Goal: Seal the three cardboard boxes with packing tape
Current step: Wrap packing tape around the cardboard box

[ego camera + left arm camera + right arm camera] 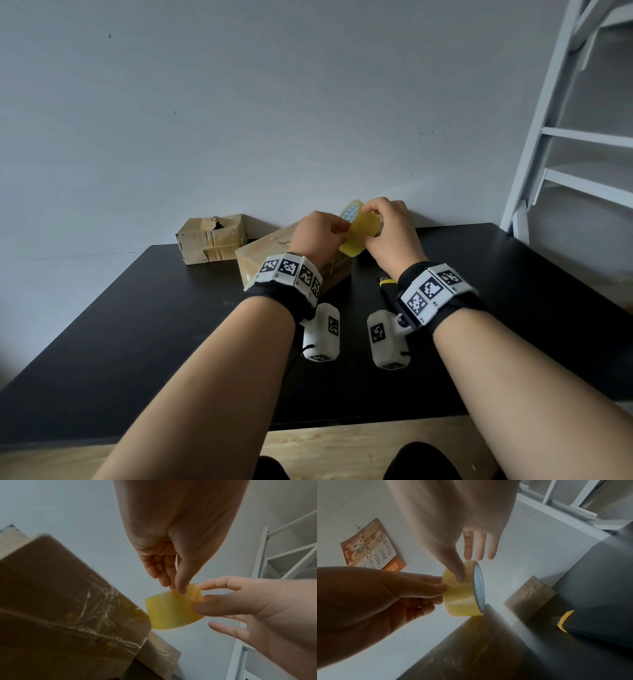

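Note:
A yellow tape roll (359,233) is held up between both hands, above a tape-wrapped cardboard box (270,255) at the back of the black table (137,325). My left hand (337,231) pinches the roll's outer layer with thumb and fingertips (178,588). My right hand (371,219) grips the roll (171,612); its thumb (458,574) presses on the band. A smaller, torn box (212,238) stands at the back left. In the left wrist view a second box (161,653) lies just beyond the near box (68,601). The hands hide the roll's far side.
A black and yellow utility knife (387,284) lies on the table under my right wrist, also in the right wrist view as the knife (565,620). A white ladder frame (565,137) stands at the right. The wall runs along the table's back edge, with a calendar (371,547) on it.

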